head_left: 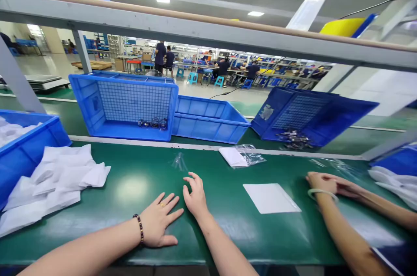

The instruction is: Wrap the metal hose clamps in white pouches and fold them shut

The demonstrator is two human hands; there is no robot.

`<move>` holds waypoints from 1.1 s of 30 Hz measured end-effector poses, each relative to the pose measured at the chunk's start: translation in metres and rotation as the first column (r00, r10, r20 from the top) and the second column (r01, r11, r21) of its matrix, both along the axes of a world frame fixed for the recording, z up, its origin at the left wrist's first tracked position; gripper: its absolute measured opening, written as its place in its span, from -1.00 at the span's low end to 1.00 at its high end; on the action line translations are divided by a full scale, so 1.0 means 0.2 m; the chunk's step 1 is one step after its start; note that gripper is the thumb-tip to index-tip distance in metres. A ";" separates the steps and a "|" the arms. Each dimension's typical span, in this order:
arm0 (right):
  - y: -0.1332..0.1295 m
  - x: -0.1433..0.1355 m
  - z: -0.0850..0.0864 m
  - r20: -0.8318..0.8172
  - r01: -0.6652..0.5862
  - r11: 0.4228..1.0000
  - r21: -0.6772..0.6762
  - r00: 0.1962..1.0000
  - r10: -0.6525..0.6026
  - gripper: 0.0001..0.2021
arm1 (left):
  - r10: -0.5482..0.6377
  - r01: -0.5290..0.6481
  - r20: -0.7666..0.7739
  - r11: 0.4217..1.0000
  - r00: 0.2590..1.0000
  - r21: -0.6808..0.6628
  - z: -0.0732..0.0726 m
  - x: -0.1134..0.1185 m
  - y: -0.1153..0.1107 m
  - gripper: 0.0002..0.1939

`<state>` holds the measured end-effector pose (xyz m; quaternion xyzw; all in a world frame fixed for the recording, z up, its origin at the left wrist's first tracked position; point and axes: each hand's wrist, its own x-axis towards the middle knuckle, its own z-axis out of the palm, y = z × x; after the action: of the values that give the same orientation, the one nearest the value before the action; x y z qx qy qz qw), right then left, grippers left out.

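My left hand (160, 220) lies flat on the green tabletop (130, 189), palm down, fingers spread, holding nothing. Close beside it on the right, my right hand (195, 196) hovers over or rests on the surface with its fingers apart and slightly curled; nothing shows in it. Just beyond my fingertips lie some thin clear plastic strips (179, 162). A flat white sheet (271, 198) is to the right of my right hand. Farther back sits a clear plastic bag (252, 156) beside or around a white piece (233, 157).
White pouches (55, 176) pile up at left near a blue bin (35, 133). Along the back stand a tilted blue crate (124, 130) with small metal parts, a blue bin (208, 130), and a dark blue crate (276, 111). A co-worker's hands (325, 184) work at right.
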<state>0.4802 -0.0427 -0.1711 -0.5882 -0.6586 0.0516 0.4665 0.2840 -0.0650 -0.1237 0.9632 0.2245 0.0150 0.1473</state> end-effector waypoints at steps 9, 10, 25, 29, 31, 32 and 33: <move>0.07 -0.01 0.00 -0.049 0.042 0.999 -0.012 0.998 -0.042 -0.77 | -0.023 0.024 0.064 1.000 0.998 -0.020 -0.05 0.11 0.12 -0.19; 0.08 -0.01 0.00 -0.053 0.040 0.999 -0.014 0.998 -0.041 -0.77 | -0.021 0.023 0.070 0.999 0.997 -0.029 -0.05 0.11 0.13 -0.22; 0.03 0.02 0.10 -0.500 -0.536 0.824 -0.181 0.772 0.393 -0.12 | 0.351 -0.231 0.406 0.920 0.844 -0.316 -0.03 0.00 0.41 -0.37; -0.01 -0.04 0.14 -0.419 -0.589 0.777 -0.222 0.777 0.470 -0.06 | 0.298 -0.170 0.338 0.918 0.893 -0.359 -0.03 -0.02 0.40 -0.24; -0.01 -0.04 0.14 -0.414 -0.587 0.779 -0.221 0.780 0.469 -0.06 | 0.283 -0.159 0.341 0.923 0.897 -0.350 -0.03 -0.02 0.39 -0.23; -0.01 -0.04 0.14 -0.413 -0.584 0.781 -0.222 0.782 0.468 -0.06 | 0.283 -0.161 0.347 0.926 0.894 -0.340 -0.03 -0.02 0.39 -0.23; -0.01 -0.04 0.13 -0.410 -0.581 0.783 -0.224 0.785 0.465 -0.06 | 0.284 -0.166 0.349 0.929 0.893 -0.330 -0.02 -0.01 0.38 -0.24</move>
<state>0.4731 -0.0442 -0.1442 -0.4325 -0.6897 0.3914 0.4290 0.2812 0.0115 -0.1286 0.8753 0.3014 0.1908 0.3264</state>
